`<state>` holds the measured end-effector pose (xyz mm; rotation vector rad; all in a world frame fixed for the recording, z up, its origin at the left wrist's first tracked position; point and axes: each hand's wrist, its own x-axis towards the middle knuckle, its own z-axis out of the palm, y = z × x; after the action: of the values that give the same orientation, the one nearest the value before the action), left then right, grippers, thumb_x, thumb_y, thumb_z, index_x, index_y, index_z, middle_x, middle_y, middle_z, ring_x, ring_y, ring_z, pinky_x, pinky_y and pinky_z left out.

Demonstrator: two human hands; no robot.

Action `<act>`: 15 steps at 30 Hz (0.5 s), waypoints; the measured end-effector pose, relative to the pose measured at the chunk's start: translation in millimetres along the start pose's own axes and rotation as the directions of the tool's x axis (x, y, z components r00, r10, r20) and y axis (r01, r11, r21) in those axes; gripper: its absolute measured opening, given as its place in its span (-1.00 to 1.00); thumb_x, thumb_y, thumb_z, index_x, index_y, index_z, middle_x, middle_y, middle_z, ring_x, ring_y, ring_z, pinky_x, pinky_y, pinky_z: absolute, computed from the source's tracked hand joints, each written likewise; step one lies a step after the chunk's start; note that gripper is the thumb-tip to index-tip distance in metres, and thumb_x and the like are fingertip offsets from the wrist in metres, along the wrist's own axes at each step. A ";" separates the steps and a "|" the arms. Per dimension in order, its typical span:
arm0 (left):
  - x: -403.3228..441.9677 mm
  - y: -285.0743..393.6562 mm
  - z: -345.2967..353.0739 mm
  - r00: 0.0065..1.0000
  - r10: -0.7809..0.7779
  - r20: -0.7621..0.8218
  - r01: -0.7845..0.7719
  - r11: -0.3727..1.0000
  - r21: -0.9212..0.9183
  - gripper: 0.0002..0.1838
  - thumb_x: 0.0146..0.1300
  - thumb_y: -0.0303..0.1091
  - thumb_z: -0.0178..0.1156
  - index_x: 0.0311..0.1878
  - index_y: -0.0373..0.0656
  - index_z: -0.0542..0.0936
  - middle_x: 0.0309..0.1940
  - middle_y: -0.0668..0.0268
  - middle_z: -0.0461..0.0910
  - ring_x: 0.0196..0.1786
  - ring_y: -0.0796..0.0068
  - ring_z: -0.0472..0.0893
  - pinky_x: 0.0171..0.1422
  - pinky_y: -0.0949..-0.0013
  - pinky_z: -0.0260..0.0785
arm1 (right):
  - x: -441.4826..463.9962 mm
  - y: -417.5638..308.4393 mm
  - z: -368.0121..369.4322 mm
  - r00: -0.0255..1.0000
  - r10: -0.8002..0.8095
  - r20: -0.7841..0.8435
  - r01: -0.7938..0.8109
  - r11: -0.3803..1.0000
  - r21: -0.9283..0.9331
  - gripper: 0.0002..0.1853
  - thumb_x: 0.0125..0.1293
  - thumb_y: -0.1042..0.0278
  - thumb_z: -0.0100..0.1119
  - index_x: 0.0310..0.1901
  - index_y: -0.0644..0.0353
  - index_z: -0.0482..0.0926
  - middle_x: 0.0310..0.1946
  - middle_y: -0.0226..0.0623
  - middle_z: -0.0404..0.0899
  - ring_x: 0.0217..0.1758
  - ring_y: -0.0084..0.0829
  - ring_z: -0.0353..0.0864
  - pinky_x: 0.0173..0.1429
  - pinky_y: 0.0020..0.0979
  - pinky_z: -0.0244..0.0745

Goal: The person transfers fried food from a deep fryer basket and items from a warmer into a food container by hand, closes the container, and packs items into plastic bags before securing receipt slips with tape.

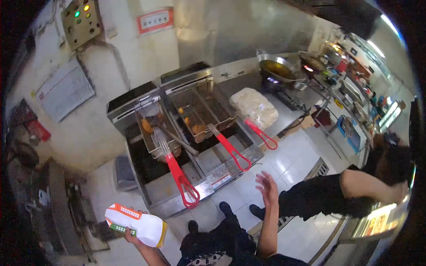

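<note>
My left hand [129, 234] is wrapped round a white carton [143, 225] with orange and green patterned edges, low at the left. Raised at centre right, my right hand [266, 185] has its fingers apart and holds nothing. Ahead stands a steel double fryer [195, 168]. Its left basket [151, 126] holds orange-brown pieces, with a long-handled tool [179, 141] lying across it. More such pieces are in the middle basket [195, 122]. Red handles [181, 182] of the baskets point toward me.
A clear bag of pale food [254, 107] lies on the steel counter right of the fryer. Beyond it sits a wok [278, 70] of yellowish liquid. Another person [328, 193] in black bends close at my right. A control box [81, 20] hangs on the left wall.
</note>
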<state>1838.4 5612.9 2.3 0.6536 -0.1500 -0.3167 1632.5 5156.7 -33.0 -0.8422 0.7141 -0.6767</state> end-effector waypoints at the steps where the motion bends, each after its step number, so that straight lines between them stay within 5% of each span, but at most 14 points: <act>1: -8.0 -7.4 -4.7 0.996 0.032 -0.089 -0.033 0.999 -0.009 -0.16 0.19 0.12 0.02 0.44 -0.20 0.16 0.16 0.00 0.46 0.17 0.02 0.49 0.25 -0.09 0.36 | 25.1 -15.2 12.3 0.997 0.007 0.080 -0.006 1.000 -0.011 -0.50 0.46 0.03 0.03 0.26 0.21 0.40 0.04 -0.22 0.60 -0.03 -0.43 0.61 -0.02 -0.33 0.55; 6: -48.2 -53.5 40.5 0.892 0.262 -0.368 -0.252 0.965 0.075 -0.13 0.20 0.17 -0.01 0.47 -0.17 0.13 0.20 0.00 0.45 0.18 0.00 0.49 0.29 -0.13 0.32 | 133.5 -53.7 85.2 0.903 0.184 0.387 -0.100 0.969 -0.228 -0.48 0.49 0.02 -0.05 0.30 0.23 0.37 0.15 -0.12 0.54 0.06 -0.36 0.62 0.02 -0.32 0.56; 9: -89.7 -81.3 34.6 0.810 0.253 -0.530 -0.277 0.960 0.034 -0.15 0.20 0.18 0.00 0.47 -0.12 0.18 0.22 0.01 0.44 0.17 0.01 0.50 0.30 -0.14 0.32 | 167.4 -33.0 103.0 0.680 0.412 0.607 -0.283 0.910 -0.302 -0.54 0.49 0.13 0.01 0.27 0.25 0.36 0.02 -0.09 0.61 -0.02 -0.28 0.67 0.04 -0.28 0.61; 12: -107.7 -96.5 47.0 0.740 0.212 -0.639 -0.287 0.958 -0.014 -0.18 0.19 0.17 0.01 0.45 -0.09 0.21 0.23 0.03 0.44 0.19 0.00 0.49 0.32 -0.15 0.30 | 174.2 -37.8 124.0 0.552 0.576 0.603 -0.424 0.817 -0.392 -0.59 0.47 0.18 0.05 0.23 0.23 0.40 -0.05 -0.06 0.64 -0.04 -0.25 0.69 -0.04 -0.27 0.64; 15: -119.2 -97.5 47.0 0.717 0.249 -0.651 -0.305 0.952 0.027 -0.19 0.19 0.16 0.02 0.45 -0.08 0.22 0.23 0.05 0.44 0.20 0.00 0.48 0.33 -0.14 0.30 | 173.0 -34.8 142.1 0.555 0.595 0.581 -0.518 0.794 -0.318 -0.64 0.45 0.23 0.09 0.18 0.20 0.45 -0.29 -0.23 0.60 -0.37 -0.41 0.59 -0.30 -0.38 0.56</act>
<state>1691.6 5553.0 -25.5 0.6155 0.4356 0.2120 1835.0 5066.5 14.0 -0.8168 0.3212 0.2701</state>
